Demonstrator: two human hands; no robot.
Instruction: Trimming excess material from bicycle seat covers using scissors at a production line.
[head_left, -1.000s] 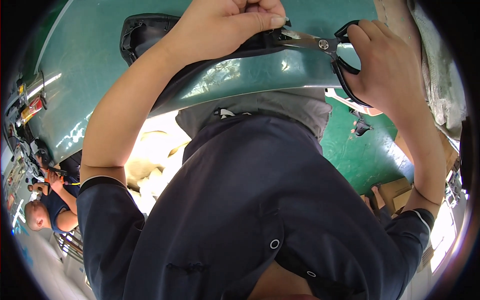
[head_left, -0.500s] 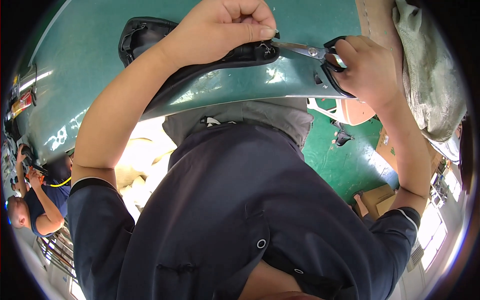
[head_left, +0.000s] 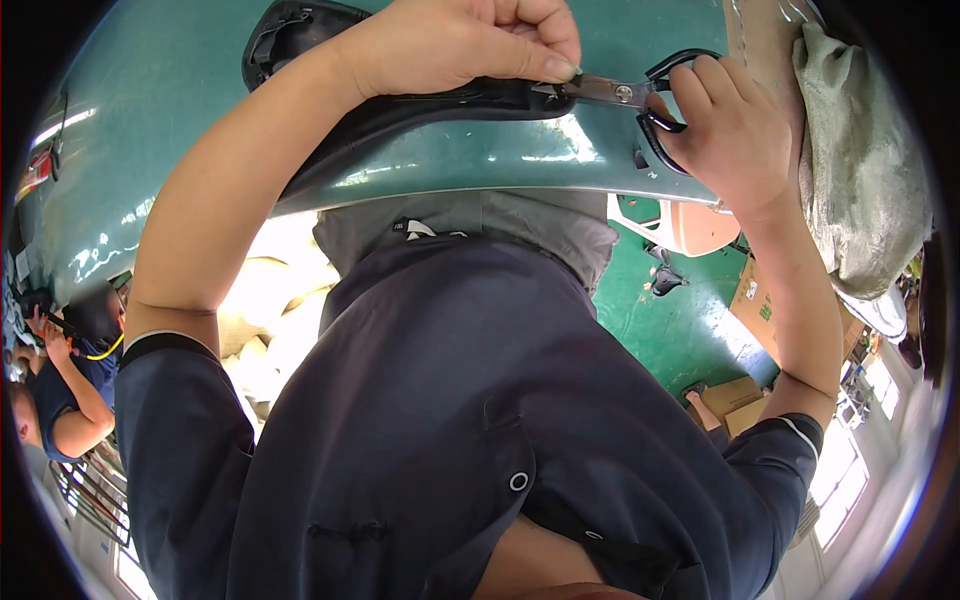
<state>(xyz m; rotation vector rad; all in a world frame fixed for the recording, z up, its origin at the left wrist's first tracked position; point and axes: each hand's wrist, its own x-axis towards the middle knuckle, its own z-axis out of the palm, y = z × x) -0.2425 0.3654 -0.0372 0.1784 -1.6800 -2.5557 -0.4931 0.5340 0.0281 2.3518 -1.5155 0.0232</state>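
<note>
A long black piece shaped like a bicycle saddle lies hollow side up on the green table, its narrow end to the right. My left hand is closed at that narrow end, thumb and finger pinching the edge of its black cover. Part of the saddle is hidden under my left forearm. In my right hand are scissors with black handles, gripped through the loops. Their handles stand apart, and the blades reach the saddle's narrow end by my left fingertips.
Small dark scraps lie near the table's front edge. A greyish cloth hangs at the right. Below are a pale plastic chair and cardboard boxes. Another person works at far left.
The scissors have shifted left onto the saddle's narrow end, and their handles have spread wider. My left hand has moved slightly right, still pinching there.
</note>
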